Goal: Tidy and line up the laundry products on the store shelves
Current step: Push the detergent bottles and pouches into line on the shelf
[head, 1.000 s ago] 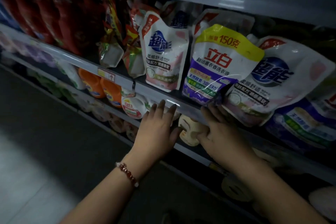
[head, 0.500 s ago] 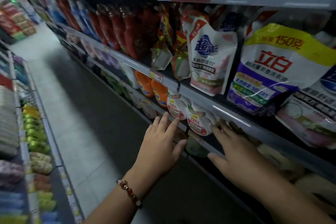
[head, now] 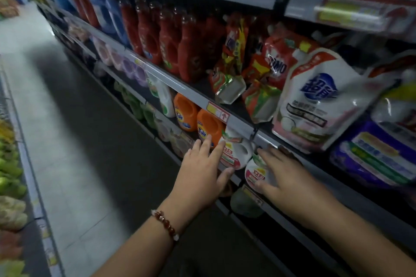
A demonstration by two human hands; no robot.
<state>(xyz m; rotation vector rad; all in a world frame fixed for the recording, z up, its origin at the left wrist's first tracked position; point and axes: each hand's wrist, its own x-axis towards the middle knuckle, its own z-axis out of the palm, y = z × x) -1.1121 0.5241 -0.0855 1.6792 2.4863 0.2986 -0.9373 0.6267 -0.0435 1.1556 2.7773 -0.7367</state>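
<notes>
Two white detergent bottles with red and green labels stand on the lower shelf. My left hand (head: 202,171) lies with straight fingers against the left white bottle (head: 235,153). My right hand (head: 286,177) rests with spread fingers on the right white bottle (head: 254,173), thumb under its label. Two orange Tide bottles (head: 188,112) stand just left of them. On the shelf above, a white refill pouch (head: 315,101) with a blue logo leans forward beside red pouches (head: 258,67) and red bottles (head: 166,38).
The grey shelf rail (head: 238,122) with a price tag runs diagonally above my hands. A purple pouch (head: 378,157) lies at the far right. The aisle floor (head: 67,141) stretches left, with another product rack (head: 11,164) along its far side.
The view has swung left along the aisle. Both hands have slid left along the lower shelf, from under the pouches onto the two white bottles.
</notes>
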